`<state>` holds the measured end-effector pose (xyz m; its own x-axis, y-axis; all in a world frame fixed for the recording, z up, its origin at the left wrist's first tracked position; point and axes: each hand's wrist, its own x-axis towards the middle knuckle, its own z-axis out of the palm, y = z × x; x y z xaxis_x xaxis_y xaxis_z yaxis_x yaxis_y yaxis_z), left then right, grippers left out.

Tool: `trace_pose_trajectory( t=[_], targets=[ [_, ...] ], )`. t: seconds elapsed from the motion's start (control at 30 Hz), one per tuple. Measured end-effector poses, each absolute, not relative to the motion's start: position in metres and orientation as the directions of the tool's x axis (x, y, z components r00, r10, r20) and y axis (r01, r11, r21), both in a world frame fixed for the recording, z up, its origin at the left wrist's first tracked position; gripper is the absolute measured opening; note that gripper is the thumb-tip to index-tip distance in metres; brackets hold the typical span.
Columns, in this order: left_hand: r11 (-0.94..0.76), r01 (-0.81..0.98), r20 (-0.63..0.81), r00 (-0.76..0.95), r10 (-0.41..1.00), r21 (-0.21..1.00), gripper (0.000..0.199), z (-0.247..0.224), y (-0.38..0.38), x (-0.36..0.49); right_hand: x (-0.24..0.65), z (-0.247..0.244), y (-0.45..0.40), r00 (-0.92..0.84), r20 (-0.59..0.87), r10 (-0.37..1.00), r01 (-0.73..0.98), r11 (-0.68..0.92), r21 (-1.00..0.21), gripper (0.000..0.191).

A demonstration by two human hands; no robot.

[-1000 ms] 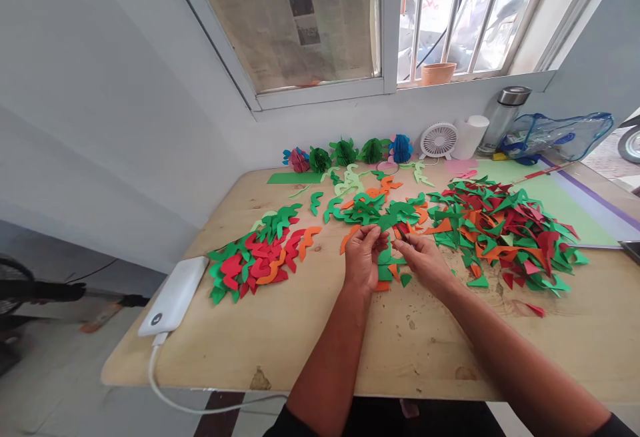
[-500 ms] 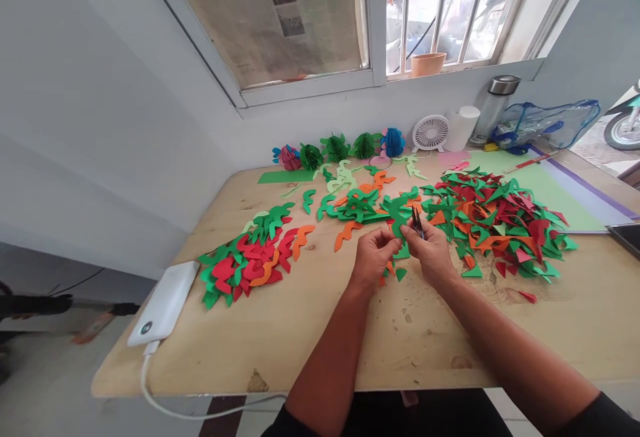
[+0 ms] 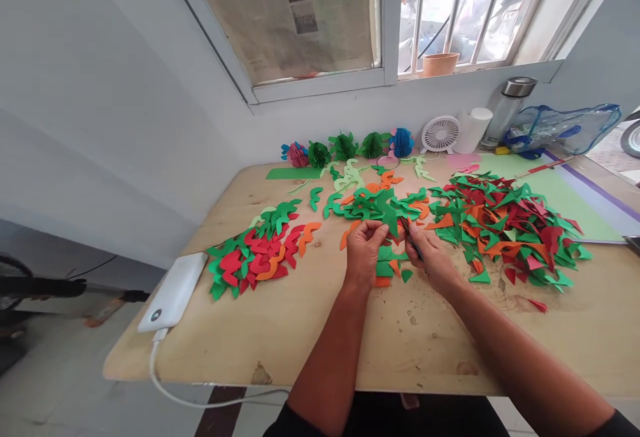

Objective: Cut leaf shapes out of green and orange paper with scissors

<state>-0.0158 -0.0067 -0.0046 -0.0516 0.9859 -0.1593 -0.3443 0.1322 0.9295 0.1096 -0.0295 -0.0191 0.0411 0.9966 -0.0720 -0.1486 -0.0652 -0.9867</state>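
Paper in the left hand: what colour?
Green paper, seen best in the head view.

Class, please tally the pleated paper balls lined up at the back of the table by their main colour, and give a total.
Green balls: 3
Pink ball: 1
Blue ball: 1
Total: 5
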Motion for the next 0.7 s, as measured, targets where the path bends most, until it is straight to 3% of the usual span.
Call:
trace_pose_trajectory(
  t=[0.23, 0.7],
  targets=[
    [0.099, -0.352, -0.132, -0.072, 0.989, 0.931, 0.023, -0.007, -0.0047, -0.02, 0.1078, -0.0199, -0.0308, -0.058, -0.12, 0.991, -0.093, -0.125, -0.988, 0.054],
    [0.106, -0.364, -0.125, -0.029, 0.992, 0.925, 0.023, -0.0092, -0.0051, -0.0161, 0.1062, -0.0186, -0.0312, -0.07, -0.135, 0.988, -0.056, -0.139, -0.989, 0.057]
  ],
)
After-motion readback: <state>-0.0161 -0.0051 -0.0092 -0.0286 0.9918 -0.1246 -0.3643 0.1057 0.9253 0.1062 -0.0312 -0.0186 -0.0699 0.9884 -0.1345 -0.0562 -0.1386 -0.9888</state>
